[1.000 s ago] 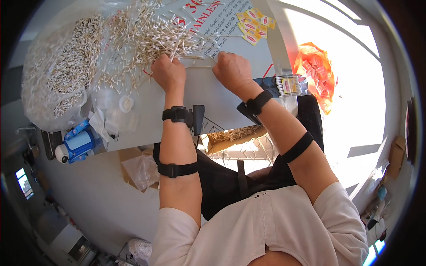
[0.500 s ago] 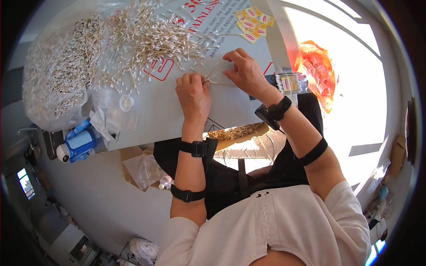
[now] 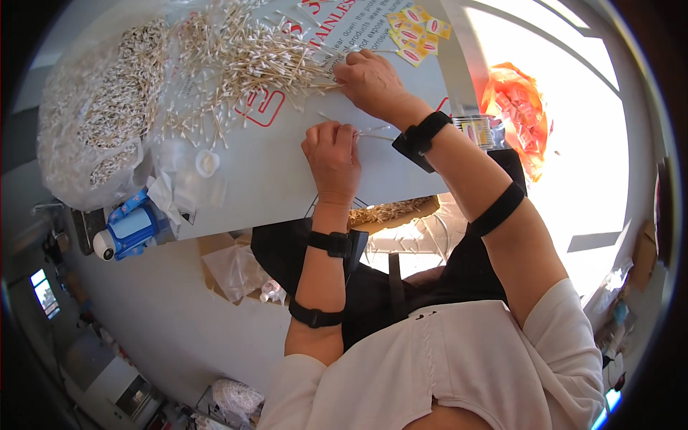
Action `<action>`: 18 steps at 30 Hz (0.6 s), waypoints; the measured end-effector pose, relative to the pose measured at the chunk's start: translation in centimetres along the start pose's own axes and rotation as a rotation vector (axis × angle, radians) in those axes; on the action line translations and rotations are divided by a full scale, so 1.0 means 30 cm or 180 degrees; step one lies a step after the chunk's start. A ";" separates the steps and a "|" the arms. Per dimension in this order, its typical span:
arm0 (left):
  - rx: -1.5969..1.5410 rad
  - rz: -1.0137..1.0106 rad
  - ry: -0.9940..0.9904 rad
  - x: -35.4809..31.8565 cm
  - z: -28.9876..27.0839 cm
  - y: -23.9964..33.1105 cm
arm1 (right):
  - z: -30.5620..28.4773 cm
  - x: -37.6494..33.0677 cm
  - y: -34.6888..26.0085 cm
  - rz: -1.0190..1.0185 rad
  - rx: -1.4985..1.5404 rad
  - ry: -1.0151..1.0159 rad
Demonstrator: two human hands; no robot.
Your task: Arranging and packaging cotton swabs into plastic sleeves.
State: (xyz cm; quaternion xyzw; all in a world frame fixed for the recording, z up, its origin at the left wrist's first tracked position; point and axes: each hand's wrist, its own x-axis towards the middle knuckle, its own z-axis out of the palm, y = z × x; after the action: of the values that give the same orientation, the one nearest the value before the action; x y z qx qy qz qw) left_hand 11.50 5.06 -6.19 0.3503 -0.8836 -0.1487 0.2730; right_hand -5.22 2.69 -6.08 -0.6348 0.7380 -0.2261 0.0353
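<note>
At the right edge of the heap of cotton swabs [image 3: 269,68], the right hand [image 3: 370,84] bends its fingers down; whether they grip a swab I cannot tell, as the fingertips are partly hidden. Nearer the person than the heap, and apart from it, the left hand [image 3: 332,159] is curled, its thumb and forefinger pinching a few loose swabs [image 3: 376,135] whose sticks point rightward. The heap spreads over a grey tabletop [image 3: 269,175] with red and black print. Right of the heap lie small yellow printed cards [image 3: 414,34], overlapping one another; further right, on the near side, sits a clear swab pack [image 3: 474,131] with a yellow label, and beyond that an orange plastic bag [image 3: 534,159]. Left of the heap bulges a clear plastic sack [image 3: 59,140] full of swabs. On the heap's near left stand a small round translucent tub [image 3: 208,163] and, further off, a blue and white water bottle [image 3: 132,231]
</note>
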 end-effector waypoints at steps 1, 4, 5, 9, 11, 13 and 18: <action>-0.0008 -0.0006 0.0001 -0.008 0.011 0.011 | -0.006 -0.019 0.016 -0.0152 0.0166 0.0020; 0.0026 0.0008 -0.0069 -0.025 0.026 0.047 | -0.048 -0.077 0.043 -0.0396 0.0413 -0.0079; 0.0051 0.0073 -0.0085 -0.026 0.032 0.058 | -0.063 -0.098 0.051 -0.0481 0.0486 -0.0195; -0.0025 0.0003 0.0160 -0.014 0.012 0.096 | -0.111 -0.168 0.073 -0.0480 0.0626 -0.0457; -0.0268 -0.0107 0.0402 0.001 0.009 0.066 | -0.137 -0.200 0.079 -0.0301 0.1051 -0.0439; -0.0425 -0.0414 0.0692 0.025 -0.003 -0.010 | -0.156 -0.228 0.063 -0.0166 0.1061 -0.0166; 0.0005 -0.1485 0.0718 0.208 -0.024 -0.168 | -0.206 -0.355 -0.001 0.0558 0.0875 0.0293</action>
State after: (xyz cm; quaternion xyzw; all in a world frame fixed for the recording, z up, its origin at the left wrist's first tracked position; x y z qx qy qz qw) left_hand 10.84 -2.94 -5.53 0.5592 -0.7429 -0.1670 0.3278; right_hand -5.25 14.61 -3.05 -0.5462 0.7535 -0.3498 0.1075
